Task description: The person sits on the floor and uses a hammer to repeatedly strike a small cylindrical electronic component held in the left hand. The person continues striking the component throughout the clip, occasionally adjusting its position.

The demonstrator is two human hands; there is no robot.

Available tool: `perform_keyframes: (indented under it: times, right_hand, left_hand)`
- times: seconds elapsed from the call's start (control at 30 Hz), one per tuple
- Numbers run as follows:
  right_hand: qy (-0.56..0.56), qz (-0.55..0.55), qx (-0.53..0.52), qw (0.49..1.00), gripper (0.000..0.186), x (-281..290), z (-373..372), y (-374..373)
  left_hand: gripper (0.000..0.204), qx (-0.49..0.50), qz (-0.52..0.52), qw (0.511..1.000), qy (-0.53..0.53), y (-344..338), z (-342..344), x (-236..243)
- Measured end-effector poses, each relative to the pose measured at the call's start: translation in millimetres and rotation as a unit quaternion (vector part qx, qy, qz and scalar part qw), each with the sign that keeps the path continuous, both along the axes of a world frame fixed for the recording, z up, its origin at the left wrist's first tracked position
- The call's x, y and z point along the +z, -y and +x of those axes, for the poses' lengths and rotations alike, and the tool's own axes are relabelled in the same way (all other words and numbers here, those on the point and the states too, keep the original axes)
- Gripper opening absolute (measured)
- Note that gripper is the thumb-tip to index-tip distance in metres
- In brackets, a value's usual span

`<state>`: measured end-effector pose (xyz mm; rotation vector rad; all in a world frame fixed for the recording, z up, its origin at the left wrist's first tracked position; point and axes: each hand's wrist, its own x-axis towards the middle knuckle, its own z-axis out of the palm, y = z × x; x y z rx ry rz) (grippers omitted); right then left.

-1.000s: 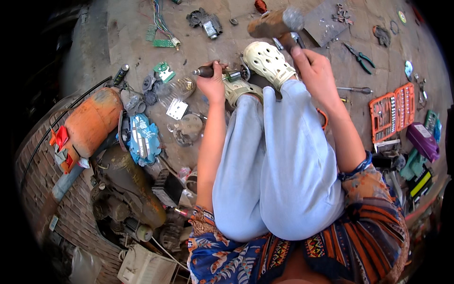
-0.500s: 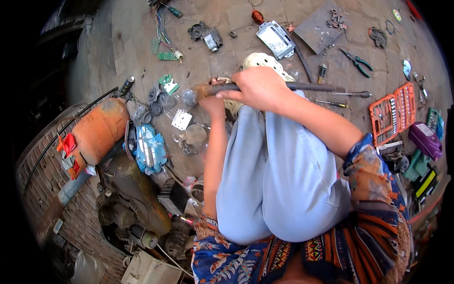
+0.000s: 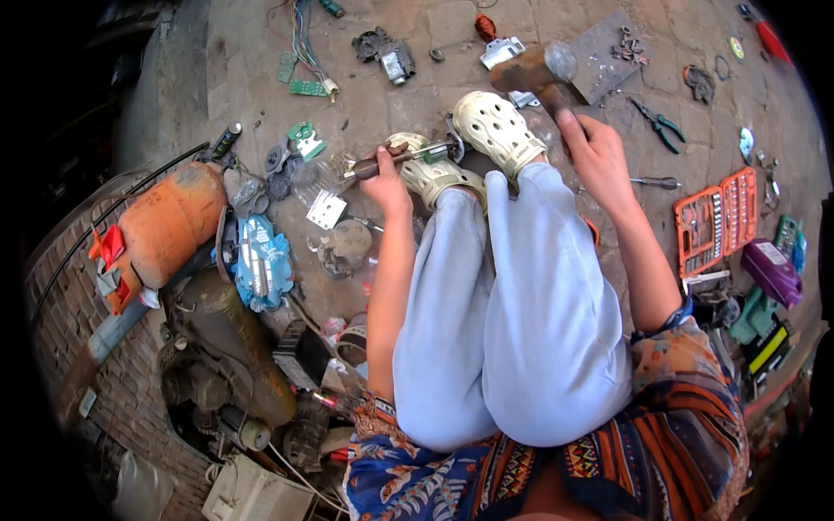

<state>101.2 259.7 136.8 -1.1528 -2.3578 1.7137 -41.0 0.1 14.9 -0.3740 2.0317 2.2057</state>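
My left hand (image 3: 384,187) is closed around a chisel-like tool (image 3: 401,158) with a dark grip and a metal shaft. Its shaft points right, toward a small metal-and-green part (image 3: 445,149) between my two cream clogs (image 3: 491,130). Whether the tip touches that part is hard to tell. My right hand (image 3: 598,156) grips the handle of a hammer (image 3: 528,71), raised above the ground beyond my right foot. The hammer's heavy, rusty head covers part of a white-and-silver module (image 3: 504,50) lying on the ground.
On the right lie pliers (image 3: 658,123), a screwdriver (image 3: 658,182), an orange socket set (image 3: 717,221) and a purple case (image 3: 773,269). To the left are an orange gas cylinder (image 3: 174,230), a blue bag (image 3: 263,265) and a white perforated plate (image 3: 326,210). Circuit boards (image 3: 307,88) lie farther off.
My right hand has swung the hammer from across my shins up and to the right. My left hand, formerly behind the hammer head, now shows with the chisel-like tool.
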Motion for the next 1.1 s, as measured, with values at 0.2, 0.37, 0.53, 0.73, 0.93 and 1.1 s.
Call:
perform_keyframes:
  times: [0.2, 0.37, 0.53, 0.73, 0.93, 1.1]
  right_hand:
    - [0.060, -0.013, -0.003, 0.998, 0.058, -33.0, 52.4, -9.2]
    - [0.157, 0.088, 0.008, 0.984, 0.059, -79.6, 111.4, -22.4]
    - [0.296, 0.165, -0.004, 0.941, 0.060, -84.0, 153.9, -28.3]
    - [0.383, 0.184, -0.021, 0.905, 0.062, -111.4, 196.5, -33.6]
    - [0.364, 0.168, -0.041, 0.915, 0.065, -146.9, 223.7, -33.1]
    - [0.347, 0.144, -0.051, 0.925, 0.068, -165.0, 227.8, -39.7]
  left_hand:
    - [0.016, -0.035, -0.059, 0.997, -0.046, -9.8, -0.8, 27.9]
    - [0.015, -0.039, -0.039, 0.991, -0.118, -24.7, -8.7, 66.0]
    - [0.017, -0.064, -0.079, 0.977, -0.186, -14.9, -19.0, 87.8]
    - [0.017, -0.050, -0.076, 0.979, -0.183, -9.3, -22.6, 93.1]
    - [0.017, -0.062, -0.071, 0.980, -0.177, -17.3, -20.3, 93.3]
    - [0.016, -0.088, -0.068, 0.983, -0.147, -27.6, -12.1, 82.9]
